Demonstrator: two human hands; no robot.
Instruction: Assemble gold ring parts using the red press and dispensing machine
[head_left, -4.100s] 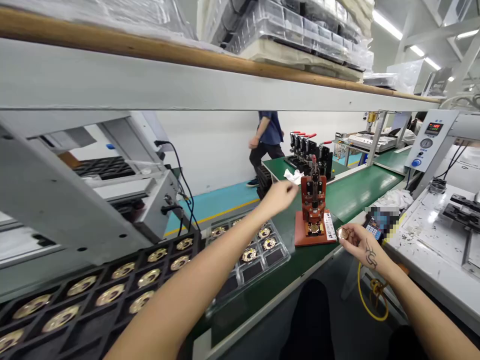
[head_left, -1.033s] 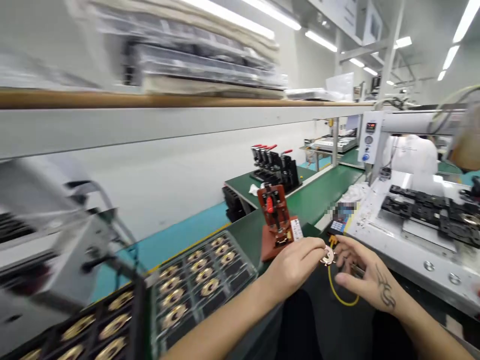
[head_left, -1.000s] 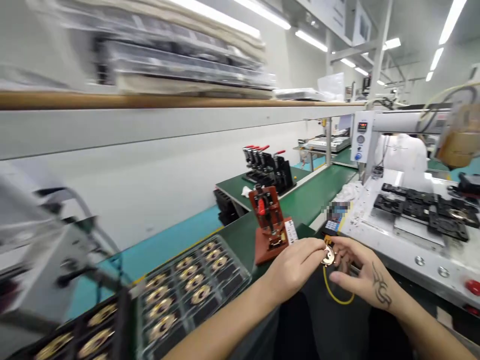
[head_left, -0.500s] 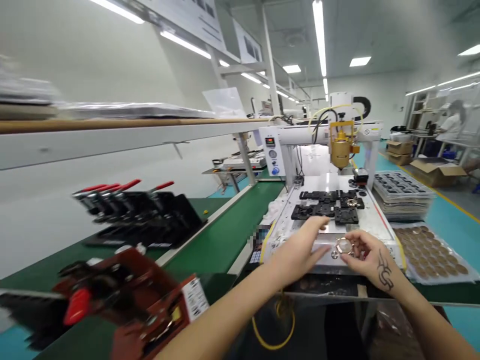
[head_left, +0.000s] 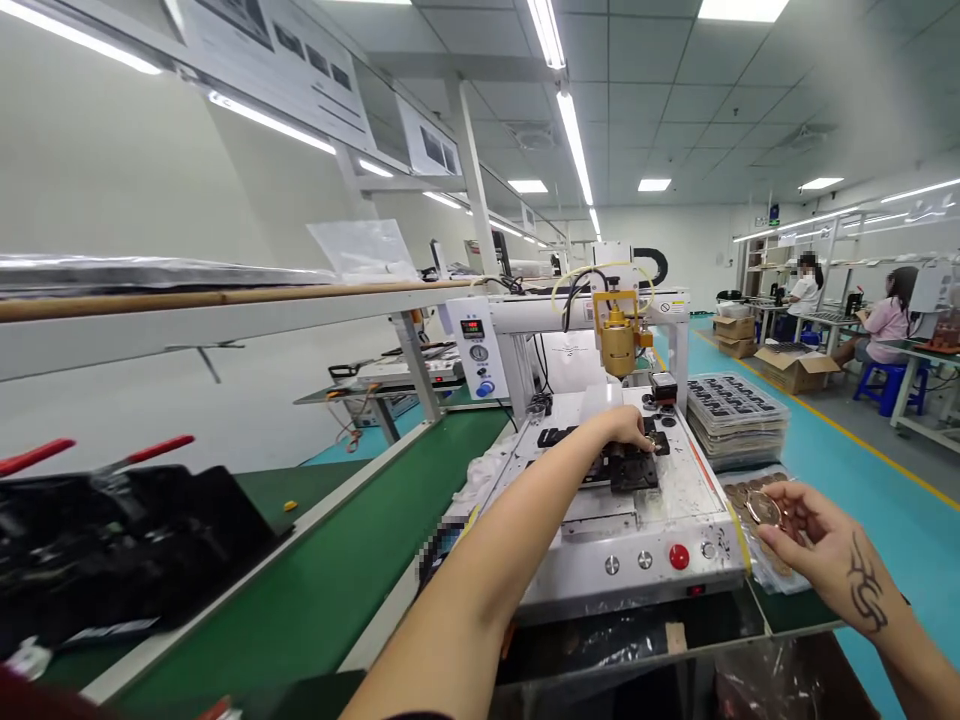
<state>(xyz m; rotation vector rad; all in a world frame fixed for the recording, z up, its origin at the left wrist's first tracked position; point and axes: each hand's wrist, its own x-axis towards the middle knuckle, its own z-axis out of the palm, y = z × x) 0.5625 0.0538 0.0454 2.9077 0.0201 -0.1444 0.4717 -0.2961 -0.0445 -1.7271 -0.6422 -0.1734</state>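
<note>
The green tabletop [head_left: 390,500] gave the widest room for moving at the left. On the white machine [head_left: 551,580], a lowered left forearm might have nudged the front panel. The stack of trays [head_left: 739,420] stood near the machine's right edge, limiting any sideways swing there. The black blocks [head_left: 634,473] risked being knocked askew by hurried fingers. Above and behind them hung the yellow head [head_left: 618,345], leaving little height for a lifted wrist. The left hand [head_left: 626,428] reached in at the blocks; whether its grip held anything could not be made out. The right hand's [head_left: 817,530] grip pinched the round watch case [head_left: 763,508] by its rim, beyond the machine's right edge; a slip could have dropped it onto the brown discs [head_left: 739,497].
</note>
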